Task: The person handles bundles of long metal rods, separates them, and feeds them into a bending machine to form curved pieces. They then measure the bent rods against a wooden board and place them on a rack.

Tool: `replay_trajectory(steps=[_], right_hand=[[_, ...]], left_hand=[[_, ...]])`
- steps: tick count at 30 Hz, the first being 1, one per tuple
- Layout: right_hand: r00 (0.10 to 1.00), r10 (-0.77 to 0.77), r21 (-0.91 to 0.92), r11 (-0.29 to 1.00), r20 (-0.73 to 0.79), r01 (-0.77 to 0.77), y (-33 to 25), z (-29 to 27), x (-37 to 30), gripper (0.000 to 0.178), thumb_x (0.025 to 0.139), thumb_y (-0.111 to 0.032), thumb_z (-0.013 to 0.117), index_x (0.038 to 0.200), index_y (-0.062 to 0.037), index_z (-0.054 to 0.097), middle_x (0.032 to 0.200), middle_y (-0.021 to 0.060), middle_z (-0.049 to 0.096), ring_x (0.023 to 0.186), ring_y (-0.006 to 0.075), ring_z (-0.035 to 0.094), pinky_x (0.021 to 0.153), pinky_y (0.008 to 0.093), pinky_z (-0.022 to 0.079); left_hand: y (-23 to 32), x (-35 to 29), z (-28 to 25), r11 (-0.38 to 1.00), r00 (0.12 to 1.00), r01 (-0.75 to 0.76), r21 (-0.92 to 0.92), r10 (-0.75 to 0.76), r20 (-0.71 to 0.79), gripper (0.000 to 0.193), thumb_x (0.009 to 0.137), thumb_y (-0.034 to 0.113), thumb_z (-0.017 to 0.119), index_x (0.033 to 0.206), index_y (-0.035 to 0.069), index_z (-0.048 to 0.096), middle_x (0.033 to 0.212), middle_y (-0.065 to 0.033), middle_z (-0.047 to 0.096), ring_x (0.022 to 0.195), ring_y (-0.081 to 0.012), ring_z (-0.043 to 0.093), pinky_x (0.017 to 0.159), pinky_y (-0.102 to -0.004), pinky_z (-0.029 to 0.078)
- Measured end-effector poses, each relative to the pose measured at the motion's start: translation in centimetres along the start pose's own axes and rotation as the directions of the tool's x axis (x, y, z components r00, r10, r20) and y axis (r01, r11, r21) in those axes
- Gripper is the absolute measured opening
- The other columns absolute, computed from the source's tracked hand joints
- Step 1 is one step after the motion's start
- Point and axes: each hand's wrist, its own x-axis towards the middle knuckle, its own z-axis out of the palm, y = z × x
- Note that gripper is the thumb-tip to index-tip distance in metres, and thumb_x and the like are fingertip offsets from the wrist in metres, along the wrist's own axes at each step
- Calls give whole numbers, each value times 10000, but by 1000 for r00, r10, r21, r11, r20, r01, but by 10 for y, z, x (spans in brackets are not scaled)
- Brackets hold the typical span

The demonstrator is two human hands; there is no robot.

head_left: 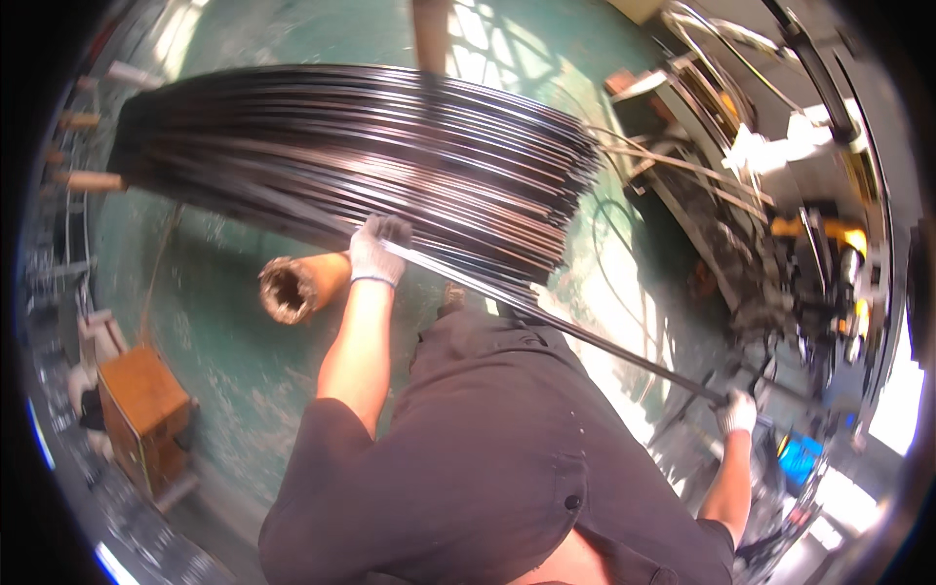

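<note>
A long, thin dark metal rod (632, 360) runs slantwise across the front of my body. My left hand (378, 252), in a pale knitted glove, is closed around it near the front edge of a big pile of similar rods (331, 136). Out to the lower right, my gloved right hand (738, 414) grips the rod by its end. Where the rod's other end lies is hard to tell, as it merges with the blurred pile to the left. Just left of my left wrist, the ragged hollow end of a brown tube (317, 285) sticks out below the pile.
Wooden pegs (93, 181) jut out at the far left beside the pile. A brown wooden box (146, 400) stands at the lower left. Machinery (814, 253) and a blue object (800, 458) are on the right. Beneath lies a green floor (229, 370).
</note>
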Motion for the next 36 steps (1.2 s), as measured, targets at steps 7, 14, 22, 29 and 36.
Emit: replay_trajectory(steps=[7,14,22,29,36], right_hand=[[840,-127,235,928,-527,288,-201,9,11,126,793,-168,785,782,-134,664,794,128,704,818,377,710,787,491,563],[829,60,263,959,-556,107,-46,103,62,165,894,-162,783,803,-121,651,854,147,708,899,403,687,847,513,540],[522,775,843,-507,356,178,121,225,101,505,990,-133,606,1489,-58,597,1318,212,680,1142,377,717,990,465,607],[972,176,-10,-984,157,179,31,150,137,347,877,2,609,1204,84,690,1269,246,738,1302,451,660,1305,590,420],[903,405,174,-909,145,379,134,147,168,208,1124,-143,650,1225,27,715,1245,167,750,1230,345,703,1185,508,540]], left_hand=[[-45,-67,28,995,1000,17,100,-17,-3,141,1029,-40,657,914,30,614,815,-48,575,730,-191,580,748,-350,563],[-117,-166,104,904,935,-162,395,13,355,165,1126,117,628,1044,-25,621,961,-107,599,930,-276,613,1106,-516,565],[-200,-248,217,976,746,-155,153,14,666,181,1149,141,623,1279,15,610,1045,-80,615,958,-242,625,1139,-529,524],[-346,-257,261,898,697,-186,399,-165,697,237,1100,124,718,1298,15,647,1093,-122,704,1071,-338,719,1177,-614,511],[-298,-196,342,892,550,-265,365,-171,818,358,1113,98,638,1433,-63,619,1254,-129,703,1201,-290,693,1272,-559,465]])
